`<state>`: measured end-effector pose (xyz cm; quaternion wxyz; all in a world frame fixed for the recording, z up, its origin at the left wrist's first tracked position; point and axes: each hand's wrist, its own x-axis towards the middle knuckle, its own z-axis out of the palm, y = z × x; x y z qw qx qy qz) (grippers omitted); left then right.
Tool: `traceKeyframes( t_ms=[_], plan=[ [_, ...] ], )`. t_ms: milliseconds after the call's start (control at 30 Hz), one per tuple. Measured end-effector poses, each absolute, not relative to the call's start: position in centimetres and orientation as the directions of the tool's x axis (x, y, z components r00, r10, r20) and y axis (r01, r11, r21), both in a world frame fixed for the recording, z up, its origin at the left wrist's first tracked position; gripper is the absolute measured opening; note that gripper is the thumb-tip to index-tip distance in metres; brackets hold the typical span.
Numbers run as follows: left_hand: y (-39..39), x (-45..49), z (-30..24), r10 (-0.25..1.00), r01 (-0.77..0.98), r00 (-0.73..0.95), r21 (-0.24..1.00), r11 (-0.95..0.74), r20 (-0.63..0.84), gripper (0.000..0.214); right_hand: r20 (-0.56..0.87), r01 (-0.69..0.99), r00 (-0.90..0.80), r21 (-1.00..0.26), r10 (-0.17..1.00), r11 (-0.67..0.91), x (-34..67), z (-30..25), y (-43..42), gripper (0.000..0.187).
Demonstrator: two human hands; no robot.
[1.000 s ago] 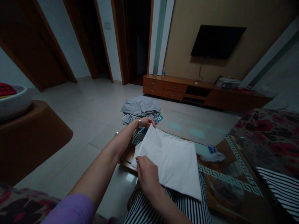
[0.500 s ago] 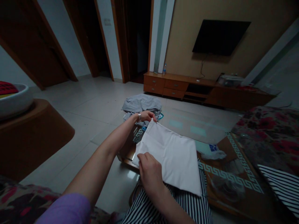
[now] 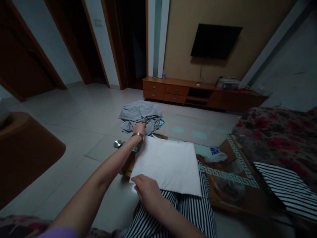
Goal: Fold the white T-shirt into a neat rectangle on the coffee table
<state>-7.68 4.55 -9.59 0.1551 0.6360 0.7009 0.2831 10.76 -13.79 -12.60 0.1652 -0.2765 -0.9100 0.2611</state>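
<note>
A folded white cloth (image 3: 168, 165) lies nearly flat across my striped trousers (image 3: 184, 206) and the glass-topped table (image 3: 218, 172). At its far left corner is my left hand (image 3: 140, 128), closed, with a bracelet at the wrist; the fingertips are partly hidden. My right hand (image 3: 147, 190) pinches the near left corner between thumb and fingers. Just beyond my left hand, a heap of grey clothes (image 3: 141, 110) sits at the table's far end.
On the table are a plastic packet (image 3: 215, 157) and a clear plastic bag (image 3: 230, 189). Striped fabric (image 3: 284, 188) lies at right, beside a floral sofa (image 3: 269, 135). A round metal object (image 3: 118, 143) is left of the table. A brown stand (image 3: 29, 155) is farther left.
The white cloth's left side has come down from being lifted and lies flatter. My left hand has lowered at the far corner. The view has turned slightly to the right.
</note>
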Motion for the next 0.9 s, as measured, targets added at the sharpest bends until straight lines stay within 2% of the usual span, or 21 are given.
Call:
traceKeyframes(
  t_ms=[67, 133, 267, 367, 633, 900],
  plan=[
    [3.8, -5.4, -11.0, 0.969, 0.848, -0.141, 0.530, 0.012, 0.205, 0.030, 0.205, 0.420, -0.748, -0.590, 0.631, 0.689, 13.4, -12.7, -11.9, 0.038],
    [2.6, -2.5, -13.2, 0.970, 0.886, -0.071, 0.461, -0.046, 0.234, 0.036, 0.219, 0.499, -0.670, -0.574, 0.710, 0.649, 16.3, -13.3, -9.0, 0.040],
    [0.8, 3.0, -17.9, 0.976, 0.970, 0.103, 0.200, -0.141, 0.192, 0.046, 0.245, 0.773, -0.407, -0.420, 0.880, 0.475, 20.9, -16.3, -1.9, 0.038],
    [1.2, 4.7, -20.4, 0.980, 0.988, 0.113, 0.087, -0.128, 0.163, 0.049, 0.265, 0.868, -0.304, -0.317, 0.915, 0.381, 22.5, -19.0, 3.0, 0.036],
    [3.5, 1.1, -22.5, 0.982, 0.992, -0.123, 0.058, 0.116, 0.142, 0.055, 0.283, 0.878, -0.318, -0.274, 0.905, 0.393, 23.6, -24.3, 8.6, 0.043],
    [3.2, -2.1, -22.7, 0.959, 0.975, -0.222, 0.045, 0.218, 0.175, 0.055, 0.297, 0.921, -0.095, -0.336, 0.950, 0.197, 25.3, -25.4, 9.6, 0.051]
  ],
)
